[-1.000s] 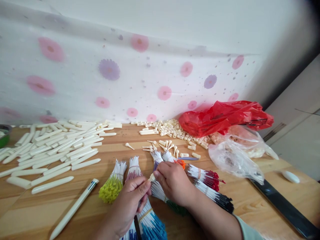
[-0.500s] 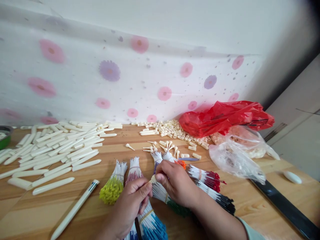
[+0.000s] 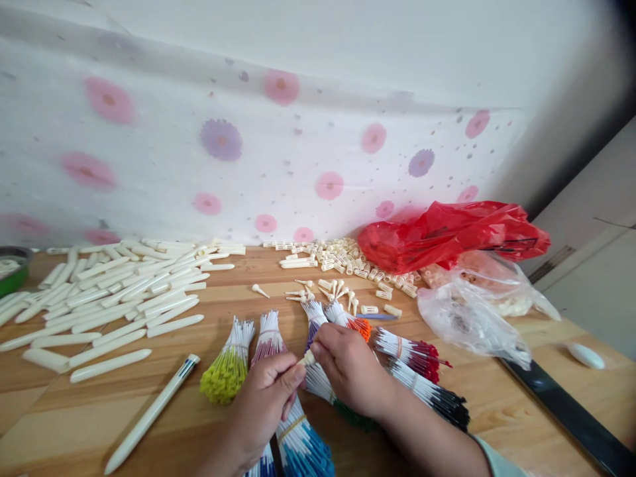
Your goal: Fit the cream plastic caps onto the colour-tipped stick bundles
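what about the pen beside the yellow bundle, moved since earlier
No, the pen lies at the same spot on the wooden table, left of the yellow bundle.

Most of the small cream piece point(image 3: 309, 358) is hidden by the left hand point(image 3: 265, 404) and the right hand point(image 3: 352, 371), and what shows is too small to make out well. The right hand also covers part of the green bunch point(image 3: 319, 384) and the low end of the purple bunch point(image 3: 315, 314). The left hand hides the bottom of the pink bunch point(image 3: 269, 331). The bottom edge cuts off the blue bunch point(image 3: 305, 444) and the sleeve point(image 3: 497, 457). The left edge cuts off the green bowl point(image 3: 16, 277). The black strip point(image 3: 561, 411) runs out of view. What is inside the red bag point(image 3: 447, 232) is hidden.
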